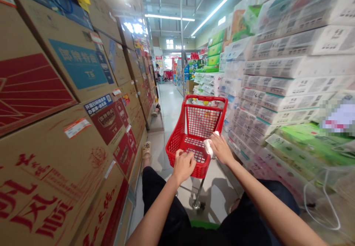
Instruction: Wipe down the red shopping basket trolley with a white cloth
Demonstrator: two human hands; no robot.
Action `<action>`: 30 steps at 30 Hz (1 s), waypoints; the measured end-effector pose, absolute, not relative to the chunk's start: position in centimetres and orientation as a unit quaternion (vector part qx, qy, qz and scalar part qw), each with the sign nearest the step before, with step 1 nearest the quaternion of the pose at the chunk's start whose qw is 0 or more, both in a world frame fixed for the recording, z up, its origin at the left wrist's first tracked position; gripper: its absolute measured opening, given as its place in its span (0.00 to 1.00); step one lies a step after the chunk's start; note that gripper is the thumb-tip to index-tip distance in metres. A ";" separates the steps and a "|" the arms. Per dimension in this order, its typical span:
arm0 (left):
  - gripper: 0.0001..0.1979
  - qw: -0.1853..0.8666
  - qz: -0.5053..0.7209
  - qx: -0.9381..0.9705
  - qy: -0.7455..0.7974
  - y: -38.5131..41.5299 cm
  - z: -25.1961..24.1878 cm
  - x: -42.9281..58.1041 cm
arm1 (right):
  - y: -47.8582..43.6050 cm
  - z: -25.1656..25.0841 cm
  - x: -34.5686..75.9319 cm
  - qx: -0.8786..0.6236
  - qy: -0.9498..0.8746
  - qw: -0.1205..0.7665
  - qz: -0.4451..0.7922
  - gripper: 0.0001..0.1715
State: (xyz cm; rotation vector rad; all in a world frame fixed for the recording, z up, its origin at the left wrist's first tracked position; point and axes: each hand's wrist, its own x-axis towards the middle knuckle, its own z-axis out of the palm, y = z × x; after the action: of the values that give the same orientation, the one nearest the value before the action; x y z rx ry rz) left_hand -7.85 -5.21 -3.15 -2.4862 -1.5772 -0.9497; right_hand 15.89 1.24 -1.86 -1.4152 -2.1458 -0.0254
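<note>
A red plastic shopping cart (194, 127) stands in the aisle right in front of me, its basket empty as far as I can see. My left hand (183, 164) is closed over the near rim of the basket. My right hand (220, 148) rests on the basket's right rim, fingers closed on a white cloth or tissue (208, 145) pressed against the plastic. My dark trousers and one sandalled foot (146, 150) show below.
Brown cartons with red and blue print (69, 101) are stacked high on the left. Wrapped tissue packs (283, 87) are piled on the right. The narrow tiled aisle (169, 101) runs ahead; a person sits far down it.
</note>
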 end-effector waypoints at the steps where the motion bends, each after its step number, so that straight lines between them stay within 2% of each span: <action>1: 0.09 0.018 -0.302 -0.799 -0.520 -4.7 -3.2 -8.5 | 1.0 -2.1 15.5 -0.523 -0.805 0.282 -0.013 0.29; 10: 0.17 -0.001 -0.263 -0.781 -0.566 -2.5 -1.3 -11.1 | 0.0 -2.5 11.7 -0.469 -0.837 0.282 -0.020 0.27; 15: 0.25 0.046 -0.193 -0.803 -0.561 -3.4 -1.4 -9.1 | 0.5 -2.2 10.9 -0.446 -0.851 0.270 -0.067 0.26; 19: 0.24 0.076 -0.144 -0.823 -0.545 -2.8 -1.8 -9.9 | 2.0 -1.1 13.4 -0.442 -0.857 0.237 -0.123 0.26; 25: 0.23 0.064 -0.132 -0.842 -0.519 -2.3 -1.5 -10.9 | 4.3 0.9 19.6 -0.494 -0.817 0.254 -0.155 0.28; 30: 0.26 0.001 -0.107 -0.832 -0.545 -1.4 -0.7 -9.4 | 2.1 0.2 16.2 -0.509 -0.804 0.246 -0.183 0.25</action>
State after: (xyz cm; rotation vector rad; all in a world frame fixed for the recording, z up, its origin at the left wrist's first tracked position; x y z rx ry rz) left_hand -9.35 -1.36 -0.66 -2.6105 -1.7099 -0.3368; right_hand 16.19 2.10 0.20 -1.3879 -2.1947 -0.5000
